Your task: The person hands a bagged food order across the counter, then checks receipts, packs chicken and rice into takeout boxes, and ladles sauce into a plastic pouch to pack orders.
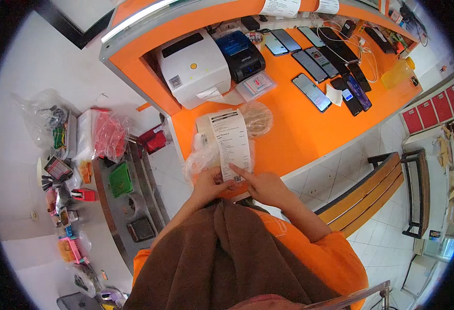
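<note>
A long printed paper receipt [230, 137] lies over a clear plastic bag [201, 157] at the near left of the orange counter [289, 147]. At the receipt's lower left edge, my left hand [209, 182] is closed, with its fingers pinching the paper. My right hand [268, 187] comes in from the other side, index finger stretched out and its tip on the printed lines. Its other fingers are curled, and nothing shows in them. The bag bulges out on both sides of the receipt; what is inside it cannot be made out.
A white label printer [195, 70] and a small black printer [240, 54] stand at the back left. Several phones [311, 93] lie on the counter's right part, among white cables [362, 49]. A wooden bench [364, 194] stands right; a cluttered side table [85, 206] stands left.
</note>
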Tool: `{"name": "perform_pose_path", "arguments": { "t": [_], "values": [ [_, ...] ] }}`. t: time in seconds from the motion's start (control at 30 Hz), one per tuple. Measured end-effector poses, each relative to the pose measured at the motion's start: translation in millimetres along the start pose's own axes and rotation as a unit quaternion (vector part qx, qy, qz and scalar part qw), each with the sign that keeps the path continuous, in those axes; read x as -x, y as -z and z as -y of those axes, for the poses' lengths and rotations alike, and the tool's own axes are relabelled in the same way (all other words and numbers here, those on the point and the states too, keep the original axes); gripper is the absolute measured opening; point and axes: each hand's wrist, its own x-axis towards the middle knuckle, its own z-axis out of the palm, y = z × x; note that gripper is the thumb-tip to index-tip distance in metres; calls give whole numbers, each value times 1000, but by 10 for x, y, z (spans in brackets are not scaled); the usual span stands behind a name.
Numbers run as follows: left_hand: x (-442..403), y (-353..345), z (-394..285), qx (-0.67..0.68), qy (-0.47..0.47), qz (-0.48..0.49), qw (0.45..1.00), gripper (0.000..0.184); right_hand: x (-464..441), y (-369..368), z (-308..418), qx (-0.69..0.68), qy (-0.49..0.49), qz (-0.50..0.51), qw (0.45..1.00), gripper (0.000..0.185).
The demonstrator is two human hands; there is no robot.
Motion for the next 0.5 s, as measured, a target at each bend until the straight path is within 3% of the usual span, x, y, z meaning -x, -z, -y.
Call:
{"name": "perform_pose_path", "arguments": {
  "t": [0.07,0.17,0.27,0.33,0.4,0.5],
  "values": [
    [-23,-14,78,55,-16,0,998,35,1,18,-15,-2,7,-9,1000,62],
    [19,0,22,6,-50,-12,999,22,-87,142,-10,-4,26,-12,1000,54],
    [45,-15,178,62,-66,-9,996,24,-358,325,-1,-31,91,-192,977,50],
    [86,31,246,54,-54,7,997,25,-562,581,197,-47,178,-249,951,49],
    [160,94,244,41,-43,17,998,26,-750,599,392,64,244,-298,921,39],
    [393,226,187,26,-14,17,999,26,-923,604,464,202,255,-199,925,33]
  ]
}}
